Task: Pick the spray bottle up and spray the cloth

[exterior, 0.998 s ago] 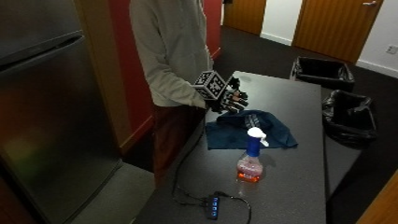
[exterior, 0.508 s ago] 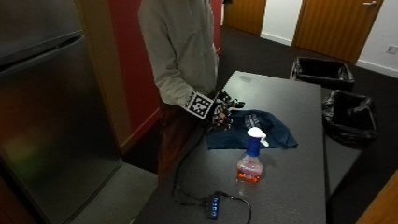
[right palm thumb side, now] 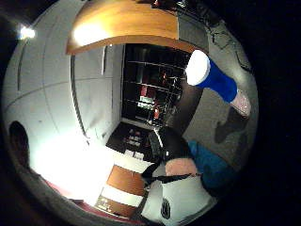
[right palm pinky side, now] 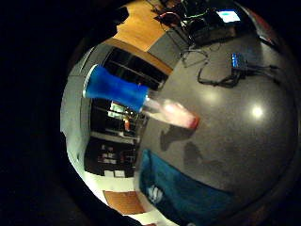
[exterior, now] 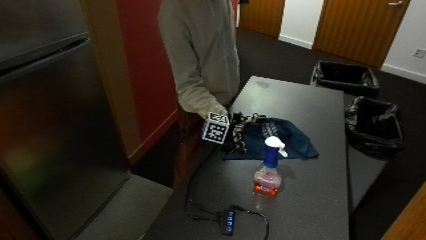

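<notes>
Standing upright on the grey table (exterior: 299,100), the spray bottle (exterior: 268,169) has a blue neck, a white trigger head and orange-pink liquid in its clear base; nothing touches it. You will find the blue cloth (exterior: 283,141) lying crumpled on the table just behind the bottle, close to it but apart. Your gloved right hand (exterior: 234,137) hangs over the near edge of the cloth, beside the table's edge, and is short of the bottle. Whether its fingers are straight or curled cannot be told from any view. Both palm views show the bottle standing free on the table with the cloth next to it. A cable with a small blue-lit hub (exterior: 228,221) lies on the table's near end. Two black bins (exterior: 345,77) stand on the floor beyond the table's far side.
</notes>
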`<state>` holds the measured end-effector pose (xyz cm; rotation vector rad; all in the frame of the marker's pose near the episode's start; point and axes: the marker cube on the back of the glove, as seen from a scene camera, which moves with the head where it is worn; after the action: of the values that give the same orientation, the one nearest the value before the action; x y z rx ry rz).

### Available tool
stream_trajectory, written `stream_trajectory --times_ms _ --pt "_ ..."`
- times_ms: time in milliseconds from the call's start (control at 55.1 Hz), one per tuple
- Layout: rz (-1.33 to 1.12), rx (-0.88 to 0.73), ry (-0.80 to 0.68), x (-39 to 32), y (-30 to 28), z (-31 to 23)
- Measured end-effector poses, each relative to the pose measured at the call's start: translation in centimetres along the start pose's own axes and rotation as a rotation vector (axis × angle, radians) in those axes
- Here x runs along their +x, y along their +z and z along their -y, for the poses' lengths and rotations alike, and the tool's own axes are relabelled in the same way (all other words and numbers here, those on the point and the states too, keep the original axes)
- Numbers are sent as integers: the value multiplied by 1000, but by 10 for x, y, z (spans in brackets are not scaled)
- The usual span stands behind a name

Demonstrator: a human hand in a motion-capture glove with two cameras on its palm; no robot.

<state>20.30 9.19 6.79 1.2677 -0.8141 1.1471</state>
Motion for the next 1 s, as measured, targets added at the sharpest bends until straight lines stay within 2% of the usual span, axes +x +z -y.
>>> stream_trajectory --times_ms 580,998 --pt "32 -7 95 15 48 28" --pt "65 -73 127 24 86 48"
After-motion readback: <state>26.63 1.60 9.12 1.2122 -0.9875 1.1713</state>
